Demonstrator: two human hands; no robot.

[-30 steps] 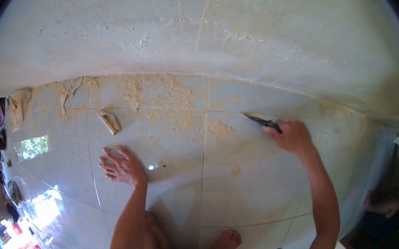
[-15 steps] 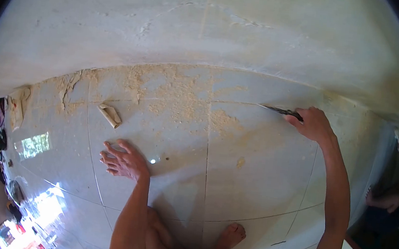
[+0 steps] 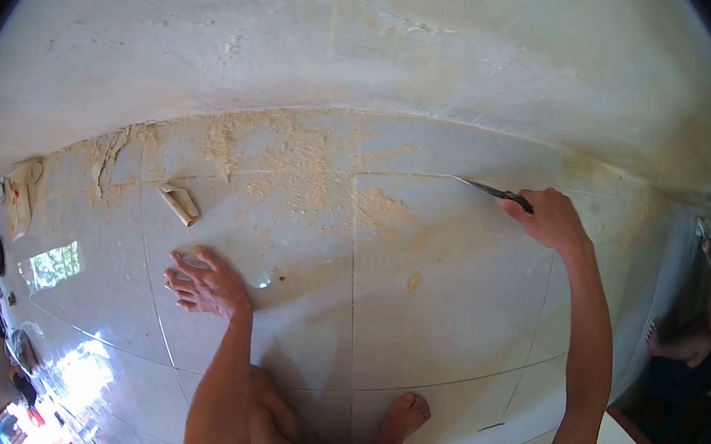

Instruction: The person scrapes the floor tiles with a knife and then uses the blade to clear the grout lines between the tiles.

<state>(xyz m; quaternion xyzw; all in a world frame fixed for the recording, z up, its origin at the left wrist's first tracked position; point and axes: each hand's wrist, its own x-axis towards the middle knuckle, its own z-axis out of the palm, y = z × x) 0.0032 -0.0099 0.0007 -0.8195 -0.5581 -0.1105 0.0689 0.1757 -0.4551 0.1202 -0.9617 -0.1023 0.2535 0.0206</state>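
The dark-handled knife with a thin metal blade (image 3: 495,192) lies at one o'clock, its tip at the grout line of the glossy pale floor tiles (image 3: 449,319). The right hand (image 3: 553,219) grips its handle. The left hand (image 3: 209,283), at ten o'clock, is open, fingers spread, over the tiles. Beyond it sits a rolled beige paper-like piece (image 3: 178,205); beige crumbly debris (image 3: 317,170) spreads toward twelve o'clock, beside the stained off-white wall (image 3: 372,68).

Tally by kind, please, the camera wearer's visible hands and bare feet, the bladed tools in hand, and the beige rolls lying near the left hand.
Hands: 2 (left hand, right hand)
Bare feet: 1 (foot)
Bladed tools: 1 (dark-handled tool)
Beige rolls: 1 (roll)
Total: 5
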